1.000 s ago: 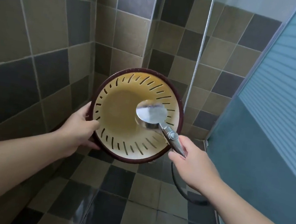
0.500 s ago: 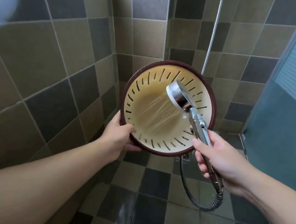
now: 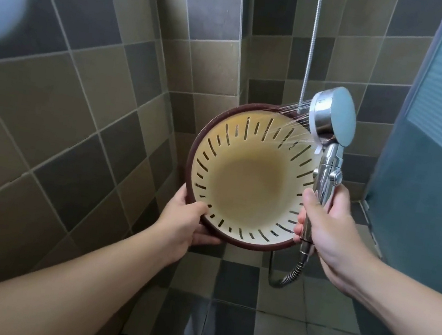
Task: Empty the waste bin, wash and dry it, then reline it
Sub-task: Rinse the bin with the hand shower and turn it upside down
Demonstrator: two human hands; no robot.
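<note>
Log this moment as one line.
step: rinsing | left hand: holds bin rim | right hand: grips shower head | spray: on, into bin

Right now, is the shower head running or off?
Running: thin water streaks leave the shower head, held by the right hand, and hit the bin.

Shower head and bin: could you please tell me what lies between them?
In the head view, only fine water jets cross from the shower head to the bin.
</note>
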